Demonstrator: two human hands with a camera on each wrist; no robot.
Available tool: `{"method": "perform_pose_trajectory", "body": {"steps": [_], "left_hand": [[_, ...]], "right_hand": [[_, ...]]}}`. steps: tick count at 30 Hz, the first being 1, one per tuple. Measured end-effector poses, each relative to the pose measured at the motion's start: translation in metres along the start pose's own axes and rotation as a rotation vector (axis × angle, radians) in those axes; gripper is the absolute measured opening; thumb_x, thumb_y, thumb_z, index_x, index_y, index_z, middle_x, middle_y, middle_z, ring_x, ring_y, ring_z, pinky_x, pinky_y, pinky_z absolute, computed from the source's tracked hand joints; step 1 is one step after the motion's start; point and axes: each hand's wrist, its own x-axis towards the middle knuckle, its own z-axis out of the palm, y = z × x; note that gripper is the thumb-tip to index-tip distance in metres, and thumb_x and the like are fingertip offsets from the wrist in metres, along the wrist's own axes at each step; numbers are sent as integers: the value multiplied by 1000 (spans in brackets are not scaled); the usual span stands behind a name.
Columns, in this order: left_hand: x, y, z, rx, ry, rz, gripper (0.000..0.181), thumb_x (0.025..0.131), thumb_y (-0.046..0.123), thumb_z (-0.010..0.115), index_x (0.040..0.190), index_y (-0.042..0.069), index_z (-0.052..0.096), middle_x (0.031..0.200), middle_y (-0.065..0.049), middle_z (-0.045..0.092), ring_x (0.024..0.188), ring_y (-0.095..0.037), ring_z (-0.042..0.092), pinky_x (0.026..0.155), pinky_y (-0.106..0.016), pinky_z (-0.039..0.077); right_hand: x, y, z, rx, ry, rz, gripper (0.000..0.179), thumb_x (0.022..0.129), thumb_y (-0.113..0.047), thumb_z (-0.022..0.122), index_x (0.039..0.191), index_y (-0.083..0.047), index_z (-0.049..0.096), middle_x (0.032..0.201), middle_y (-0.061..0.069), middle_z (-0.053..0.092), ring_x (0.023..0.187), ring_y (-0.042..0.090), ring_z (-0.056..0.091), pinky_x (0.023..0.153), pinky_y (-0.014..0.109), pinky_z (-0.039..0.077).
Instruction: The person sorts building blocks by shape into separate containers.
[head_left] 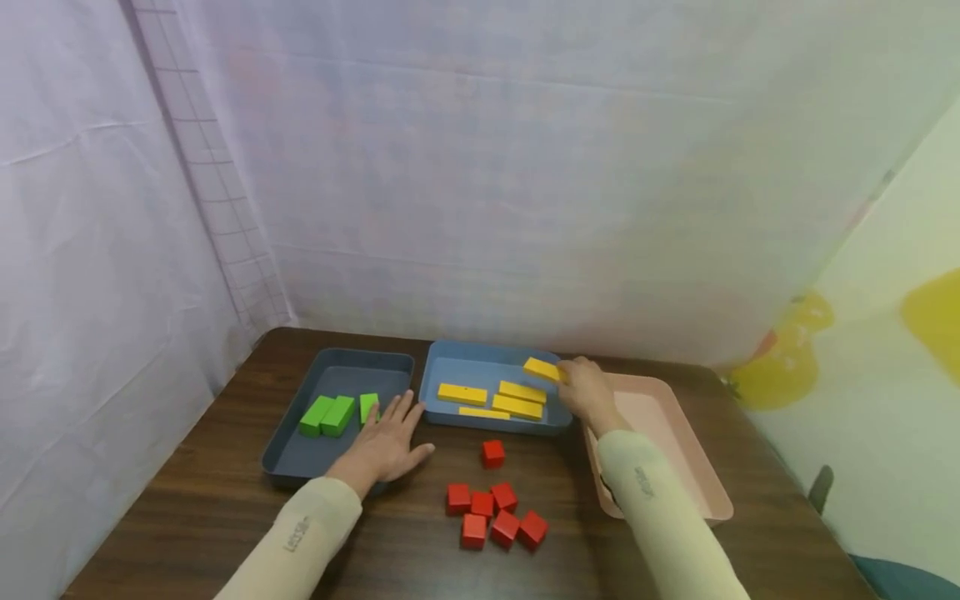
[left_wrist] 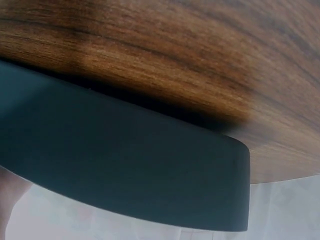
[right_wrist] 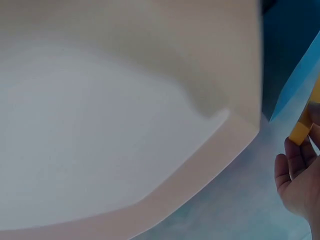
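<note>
My right hand [head_left: 588, 390] pinches one end of a yellow block [head_left: 543, 369] above the right part of the blue tray [head_left: 480, 352]. In the right wrist view the fingers hold the same yellow block [right_wrist: 302, 129] near its end. Several other yellow blocks [head_left: 462, 394] lie flat in the blue tray. My left hand [head_left: 386, 446] is spread with straight fingers over the right rim of the dark grey tray [head_left: 296, 471]. Its fingertips overlap a green block [head_left: 368, 406] in the head view. Two more green blocks [head_left: 337, 416] lie side by side in that tray.
Several red cubes [head_left: 504, 527] sit on the wooden table [head_left: 405, 550] in front of the blue tray, one red cube [head_left: 492, 454] nearer to it. A pink tray [head_left: 693, 450] stands at the right under my right forearm. White cloth [head_left: 480, 208] hangs behind the table.
</note>
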Motion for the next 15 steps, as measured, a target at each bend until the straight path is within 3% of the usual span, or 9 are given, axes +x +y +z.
{"method": "perform_pose_trajectory", "body": {"steps": [7, 15], "left_hand": [[0, 6, 4, -17, 6, 12, 76, 100, 53, 50, 158, 11, 26, 165, -15, 11, 150, -35, 13, 118, -60, 6], [7, 17, 7, -4, -17, 50, 76, 100, 54, 49, 158, 11, 26, 165, -15, 11, 150, -35, 13, 118, -59, 7]], "right_hand": [[6, -13, 6, -67, -35, -22, 37, 95, -12, 60, 128, 3, 62, 124, 26, 58, 114, 45, 54, 99, 58, 43], [-3, 0, 5, -68, -76, 45, 46, 97, -14, 60, 139, 4, 52, 137, 29, 49, 124, 48, 48, 102, 60, 40]]}}
